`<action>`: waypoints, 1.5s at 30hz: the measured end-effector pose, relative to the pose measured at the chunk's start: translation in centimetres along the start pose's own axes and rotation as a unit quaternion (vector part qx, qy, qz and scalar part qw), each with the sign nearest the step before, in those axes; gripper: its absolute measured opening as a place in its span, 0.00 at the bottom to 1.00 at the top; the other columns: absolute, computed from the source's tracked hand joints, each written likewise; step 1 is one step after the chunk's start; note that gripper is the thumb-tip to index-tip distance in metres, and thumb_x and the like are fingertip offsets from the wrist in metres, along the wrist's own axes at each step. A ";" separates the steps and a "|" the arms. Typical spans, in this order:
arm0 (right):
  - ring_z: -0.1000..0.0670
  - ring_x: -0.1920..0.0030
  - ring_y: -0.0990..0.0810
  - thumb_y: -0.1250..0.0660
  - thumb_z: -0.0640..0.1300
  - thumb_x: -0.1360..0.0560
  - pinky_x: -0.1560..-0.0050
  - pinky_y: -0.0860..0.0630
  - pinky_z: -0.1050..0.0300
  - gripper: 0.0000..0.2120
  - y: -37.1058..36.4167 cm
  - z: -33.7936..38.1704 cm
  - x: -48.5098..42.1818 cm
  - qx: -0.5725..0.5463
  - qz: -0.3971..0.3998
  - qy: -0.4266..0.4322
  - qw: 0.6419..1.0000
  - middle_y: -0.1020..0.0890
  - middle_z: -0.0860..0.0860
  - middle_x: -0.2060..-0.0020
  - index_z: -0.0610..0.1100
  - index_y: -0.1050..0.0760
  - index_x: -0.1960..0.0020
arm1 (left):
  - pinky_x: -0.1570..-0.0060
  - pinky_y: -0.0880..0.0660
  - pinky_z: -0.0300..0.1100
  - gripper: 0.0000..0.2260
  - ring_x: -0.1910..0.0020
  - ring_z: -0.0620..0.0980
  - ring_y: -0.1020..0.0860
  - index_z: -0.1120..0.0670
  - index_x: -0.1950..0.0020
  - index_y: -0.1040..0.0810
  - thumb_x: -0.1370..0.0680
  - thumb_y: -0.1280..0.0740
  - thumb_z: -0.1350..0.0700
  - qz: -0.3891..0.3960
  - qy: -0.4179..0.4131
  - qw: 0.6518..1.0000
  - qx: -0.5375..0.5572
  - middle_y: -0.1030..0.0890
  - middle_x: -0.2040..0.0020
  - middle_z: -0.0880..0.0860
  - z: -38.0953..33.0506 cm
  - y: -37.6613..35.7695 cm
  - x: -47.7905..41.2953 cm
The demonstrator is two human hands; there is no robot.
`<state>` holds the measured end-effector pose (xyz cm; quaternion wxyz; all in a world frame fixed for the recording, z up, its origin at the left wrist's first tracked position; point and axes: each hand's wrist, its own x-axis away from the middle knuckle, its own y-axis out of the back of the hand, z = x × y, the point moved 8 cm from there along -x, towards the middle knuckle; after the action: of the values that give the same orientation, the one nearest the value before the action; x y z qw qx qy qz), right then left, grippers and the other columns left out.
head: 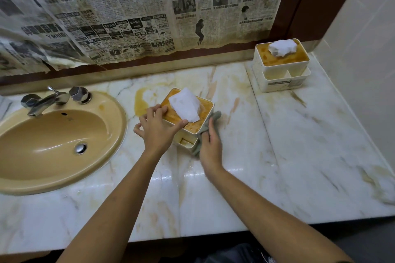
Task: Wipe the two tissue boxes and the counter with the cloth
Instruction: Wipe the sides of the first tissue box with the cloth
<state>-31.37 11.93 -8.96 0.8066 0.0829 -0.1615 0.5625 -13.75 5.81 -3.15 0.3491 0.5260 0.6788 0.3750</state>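
Marble, veined and stained yellow, the counter [299, 134] carries both boxes. The near box [170, 114], cream with an orange-stained lid and a tissue [184, 104] sticking up, stands just right of the sink [53, 134]. The left grip [158, 129] clasps its near left corner, fingers on the lid's edge and thumb laid across the top. The right grip [210, 144] is curled round the grey cloth [215, 115], pressing it against the box's right side. The far box [282, 66] stands well apart in the back right corner. Newspaper [128, 6] hangs behind.
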 end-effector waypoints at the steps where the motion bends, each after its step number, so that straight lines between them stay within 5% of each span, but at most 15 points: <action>1: 0.55 0.39 0.23 0.46 0.39 0.17 0.36 0.25 0.57 0.26 0.2 0.7 -1.4 0.001 -0.007 0.002 1.000 0.23 0.53 0.33 0.57 0.40 0.22 | 0.33 0.47 0.55 0.36 0.29 0.51 0.39 0.46 0.31 0.27 0.33 0.31 0.27 -0.001 0.001 1.000 0.001 0.33 0.30 0.45 0.0 0.0 0.0; 4: 0.49 0.36 0.23 0.46 0.42 0.16 0.34 0.25 0.50 0.25 0.6 2.3 -4.3 0.005 -0.012 0.009 1.000 0.24 0.49 0.32 0.60 0.40 0.22 | 0.33 0.47 0.56 0.36 0.29 0.51 0.39 0.46 0.31 0.27 0.33 0.31 0.27 -0.002 0.001 1.000 0.005 0.33 0.30 0.45 -0.1 0.0 0.1; 11: 0.53 0.48 0.22 0.45 0.41 0.16 0.45 0.24 0.56 0.24 -0.7 -0.8 3.3 -0.002 0.004 -0.033 0.999 0.20 0.51 0.40 0.58 0.38 0.23 | 0.32 0.47 0.57 0.37 0.29 0.51 0.40 0.46 0.30 0.27 0.33 0.31 0.27 0.000 0.003 1.000 0.015 0.33 0.29 0.44 0.1 -0.1 0.2; 16: 0.49 0.36 0.23 0.45 0.40 0.17 0.34 0.26 0.52 0.24 0.0 1.0 -1.9 0.003 -0.054 -0.002 0.999 0.23 0.48 0.33 0.54 0.36 0.23 | 0.32 0.47 0.57 0.37 0.28 0.51 0.40 0.46 0.30 0.27 0.33 0.31 0.27 -0.001 0.004 1.000 0.017 0.34 0.28 0.44 0.1 -0.1 0.2; 22: 0.51 0.51 0.20 0.46 0.42 0.17 0.51 0.23 0.59 0.23 0.6 3.0 -3.7 0.011 -0.068 -0.013 0.998 0.18 0.51 0.45 0.56 0.34 0.24 | 0.32 0.46 0.57 0.37 0.28 0.51 0.39 0.45 0.30 0.28 0.33 0.32 0.26 0.005 0.010 1.000 0.017 0.34 0.28 0.43 0.3 -0.4 0.1; 25: 0.52 0.48 0.20 0.44 0.41 0.17 0.50 0.24 0.60 0.22 0.2 -0.1 0.3 -0.009 -0.055 -0.039 0.998 0.17 0.51 0.44 0.54 0.31 0.26 | 0.32 0.46 0.57 0.37 0.28 0.50 0.39 0.45 0.30 0.27 0.33 0.32 0.27 0.003 0.010 1.000 0.023 0.34 0.27 0.43 0.3 -0.4 0.1; 32: 0.49 0.49 0.19 0.42 0.37 0.19 0.42 0.22 0.49 0.14 3.9 -0.2 -1.6 -0.105 -0.032 -0.038 0.993 0.15 0.46 0.50 0.43 0.18 0.48 | 0.31 0.47 0.59 0.38 0.28 0.51 0.40 0.44 0.29 0.30 0.33 0.32 0.27 0.020 0.009 0.999 0.045 0.35 0.27 0.43 0.2 -0.4 0.1; 37: 0.46 0.44 0.18 0.44 0.36 0.19 0.38 0.22 0.46 0.15 7.8 3.8 -3.9 -0.124 -0.050 -0.006 0.991 0.16 0.45 0.46 0.42 0.19 0.44 | 0.29 0.53 0.60 0.41 0.24 0.53 0.46 0.45 0.26 0.38 0.32 0.35 0.26 0.021 0.032 0.991 0.129 0.35 0.26 0.47 -0.1 -0.1 0.1; 41: 0.46 0.41 0.18 0.43 0.40 0.18 0.36 0.23 0.44 0.14 9.2 5.7 -5.0 -0.111 -0.057 0.010 0.992 0.16 0.46 0.44 0.42 0.20 0.39 | 0.27 0.59 0.64 0.57 0.20 0.59 0.58 0.45 0.21 0.51 0.40 0.32 0.22 0.067 0.007 0.997 0.024 0.50 0.19 0.56 -3.6 -0.5 -1.2; 45: 0.45 0.44 0.17 0.43 0.40 0.18 0.40 0.21 0.46 0.14 9.8 7.3 -4.9 -0.117 -0.052 0.033 0.991 0.15 0.47 0.47 0.43 0.19 0.41 | 0.27 0.64 0.66 0.67 0.22 0.67 0.64 0.43 0.21 0.66 0.47 0.33 0.19 0.166 0.015 0.982 -0.089 0.51 0.20 0.64 -5.4 -2.1 -3.2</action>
<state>-43.30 8.82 -4.34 0.8439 -0.0222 -0.1951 0.4993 -18.77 1.57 -2.12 0.3171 0.5923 0.5516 0.4943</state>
